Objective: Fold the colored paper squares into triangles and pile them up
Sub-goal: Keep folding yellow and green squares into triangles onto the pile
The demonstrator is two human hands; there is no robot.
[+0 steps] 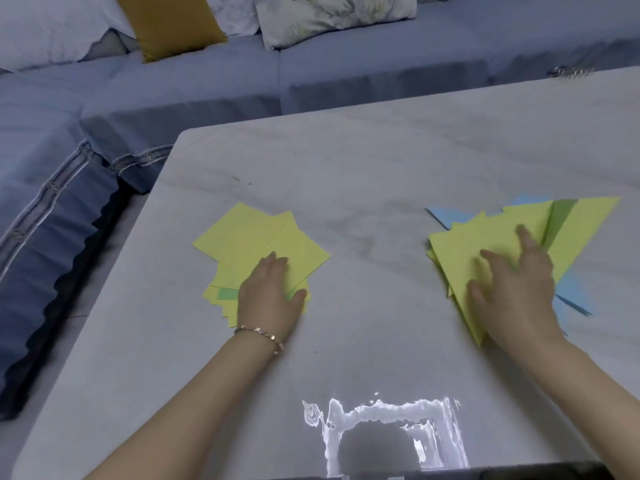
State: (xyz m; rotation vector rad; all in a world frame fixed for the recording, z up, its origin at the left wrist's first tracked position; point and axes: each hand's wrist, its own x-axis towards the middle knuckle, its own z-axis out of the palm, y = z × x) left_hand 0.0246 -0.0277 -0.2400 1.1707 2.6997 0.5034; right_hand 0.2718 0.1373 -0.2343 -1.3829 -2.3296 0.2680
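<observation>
A loose stack of unfolded yellow paper squares (252, 242) lies on the left of the marble table, with a green sheet (227, 293) peeking out low down. My left hand (272, 292) rests flat on its near corner, fingers together. On the right lies a pile of folded triangles (485, 244), mostly yellow, with a green one (561, 216) and blue ones (446, 216) beneath. Spread flat, my right hand (516, 275) presses on the top yellow triangle.
The grey marble table (346, 168) has its left edge near a blue sofa (104, 116) with white and mustard cushions (173, 22). A small metallic object (568, 71) sits at the far right edge. A bright glare patch (381, 431) shows near me.
</observation>
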